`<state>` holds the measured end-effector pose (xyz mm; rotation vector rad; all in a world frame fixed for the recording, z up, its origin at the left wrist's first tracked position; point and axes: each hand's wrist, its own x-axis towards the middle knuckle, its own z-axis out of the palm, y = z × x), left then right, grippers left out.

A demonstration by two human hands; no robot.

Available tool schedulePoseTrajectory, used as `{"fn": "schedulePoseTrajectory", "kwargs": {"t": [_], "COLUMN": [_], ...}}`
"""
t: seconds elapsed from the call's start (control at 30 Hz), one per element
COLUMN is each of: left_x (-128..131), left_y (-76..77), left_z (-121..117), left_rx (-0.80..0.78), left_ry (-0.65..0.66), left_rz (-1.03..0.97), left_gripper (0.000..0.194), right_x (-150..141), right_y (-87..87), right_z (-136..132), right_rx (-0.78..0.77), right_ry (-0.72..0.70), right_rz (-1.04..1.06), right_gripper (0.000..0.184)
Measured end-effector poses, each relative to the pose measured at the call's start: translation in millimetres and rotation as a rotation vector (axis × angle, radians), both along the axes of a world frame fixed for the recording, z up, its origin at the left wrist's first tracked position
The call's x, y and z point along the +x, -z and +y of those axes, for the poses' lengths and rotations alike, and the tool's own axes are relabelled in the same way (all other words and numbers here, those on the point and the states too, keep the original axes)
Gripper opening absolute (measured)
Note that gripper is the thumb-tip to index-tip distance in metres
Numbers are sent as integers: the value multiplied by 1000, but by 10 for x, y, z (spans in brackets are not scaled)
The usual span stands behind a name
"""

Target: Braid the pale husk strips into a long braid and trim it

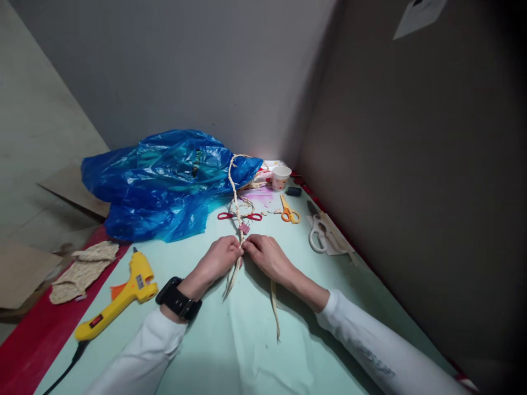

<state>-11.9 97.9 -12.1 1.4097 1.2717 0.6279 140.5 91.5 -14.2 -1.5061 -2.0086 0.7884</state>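
A pale braided cord [233,184] runs from the blue plastic bag down toward me, ending in loose flat strands. My left hand [222,256] pinches the cord at the lower end of the braid, with strand ends hanging below its fingers. Right beside it, my right hand [267,255] is closed on the same cord, fingertips almost touching the left ones. One long strand [274,312] hangs from under the right hand onto the table. Just above the hands, a small pink clip [244,227] sits at the braid. Red-handled scissors [252,217] lie behind the cord.
A yellow glue gun [119,304] and a woven piece [84,271] lie at left. The blue plastic bag [164,181] fills the back left. Orange scissors [290,211], a paper cup [281,178], a dark cylinder [293,191] and white-handled scissors [317,235] lie right, near the wall.
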Motion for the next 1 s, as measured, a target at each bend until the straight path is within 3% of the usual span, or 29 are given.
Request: {"fn": "schedulePoseTrajectory", "kwargs": {"t": [0.23, 0.5, 0.67, 0.83, 1.0], "left_x": [-5, -110, -138, 34, 269], "left_y": [-39, 12, -47, -115, -18], "left_z": [-6, 17, 30, -140, -404], "left_rx": [255, 250, 250, 334, 447], "left_ry": [32, 89, 69, 9, -35], "left_rz": [235, 244, 276, 384, 486], "left_gripper": [19, 25, 25, 27, 16], "right_x": [-30, -41, -33, -25, -8], "right_y": [47, 24, 49, 134, 141], "right_z": [3, -48, -34, 6, 34], "right_rx": [-3, -45, -69, -129, -225], "right_ry": [71, 133, 118, 129, 139], "right_rz": [46, 104, 190, 322, 482], "right_gripper": [29, 25, 20, 15, 14]}}
